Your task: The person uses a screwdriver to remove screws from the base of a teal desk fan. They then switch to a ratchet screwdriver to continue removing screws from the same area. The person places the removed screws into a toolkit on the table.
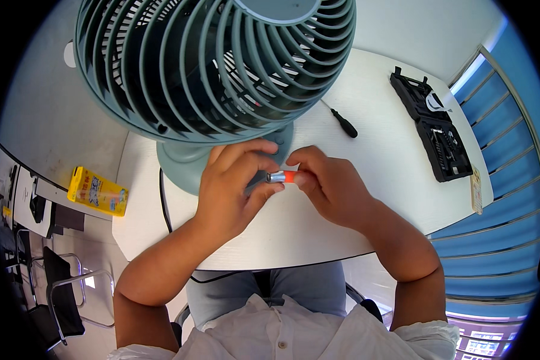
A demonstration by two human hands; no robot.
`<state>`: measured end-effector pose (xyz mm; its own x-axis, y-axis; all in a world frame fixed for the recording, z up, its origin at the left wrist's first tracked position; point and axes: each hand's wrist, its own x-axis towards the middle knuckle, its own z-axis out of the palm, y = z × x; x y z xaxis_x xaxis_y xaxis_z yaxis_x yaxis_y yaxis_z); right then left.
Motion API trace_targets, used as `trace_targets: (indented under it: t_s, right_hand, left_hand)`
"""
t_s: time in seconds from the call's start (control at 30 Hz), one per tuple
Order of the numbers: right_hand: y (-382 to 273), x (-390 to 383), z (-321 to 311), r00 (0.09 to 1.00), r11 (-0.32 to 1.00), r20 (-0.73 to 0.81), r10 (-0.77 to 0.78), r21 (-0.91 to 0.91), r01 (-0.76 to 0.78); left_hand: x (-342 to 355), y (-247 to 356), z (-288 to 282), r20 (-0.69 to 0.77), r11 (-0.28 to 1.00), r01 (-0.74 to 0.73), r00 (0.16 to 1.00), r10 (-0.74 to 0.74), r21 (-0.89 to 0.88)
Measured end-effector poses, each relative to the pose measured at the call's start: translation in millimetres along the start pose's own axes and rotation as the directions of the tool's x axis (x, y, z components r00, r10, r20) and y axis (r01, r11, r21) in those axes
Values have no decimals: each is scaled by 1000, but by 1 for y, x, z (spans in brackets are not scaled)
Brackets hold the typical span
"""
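A small silver tube with an orange end (280,177) is held level between my two hands, over the near side of the fan's base. My right hand (336,189) pinches the orange end between thumb and curled fingers. Around the silver end, my left hand (231,183) closes with its thumb below and bent fingers above. I cannot make out what kind of tube it is. Right behind my hands stands a large grey-green fan (222,72) with a curved slatted grille, on a round base (183,165). My left fingers partly hide that base.
A black-handled screwdriver (344,123) lies right of the fan. Farther right is an opened black tool case (441,141), with a pale strip (476,191) beside it. A yellow package (98,191) lies at the left edge of the white table (324,240). A black cable (164,204) runs off the front edge.
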<state>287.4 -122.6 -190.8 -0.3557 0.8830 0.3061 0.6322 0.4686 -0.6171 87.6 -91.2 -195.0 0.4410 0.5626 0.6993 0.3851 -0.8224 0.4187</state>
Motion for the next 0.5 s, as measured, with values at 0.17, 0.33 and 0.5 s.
trace_targets:
  t_s: [0.17,0.33,0.5]
  right_hand:
    - [-2,3,-5,997,992,3,-79,104,78]
    - [5,5,-4,973,974,-47,-227,13,227]
    - [3,5,-3,970,971,-54,-238,-46,236]
  left_hand:
    - [-3,-1,0,-43,996,-27,999,24,-81]
    - [-2,0,0,-87,993,-20,996,9,-116]
    - [-1,1,-2,-78,995,-8,997,1,-98]
